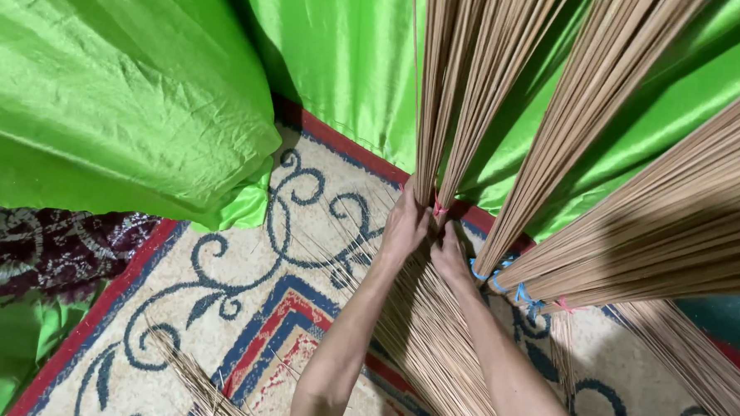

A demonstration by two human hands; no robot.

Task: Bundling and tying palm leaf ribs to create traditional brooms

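Both hands, left hand and right hand, have their fingers closed around the tied neck of a stick bundle leaning upright on green cloth, with 2 more bundles just right and a patterned rug below.

Left of my hands the patterned carpet lies open. Right of them, tied stick bundles crowd close. Ahead, upright bundles and green cloth block the way.
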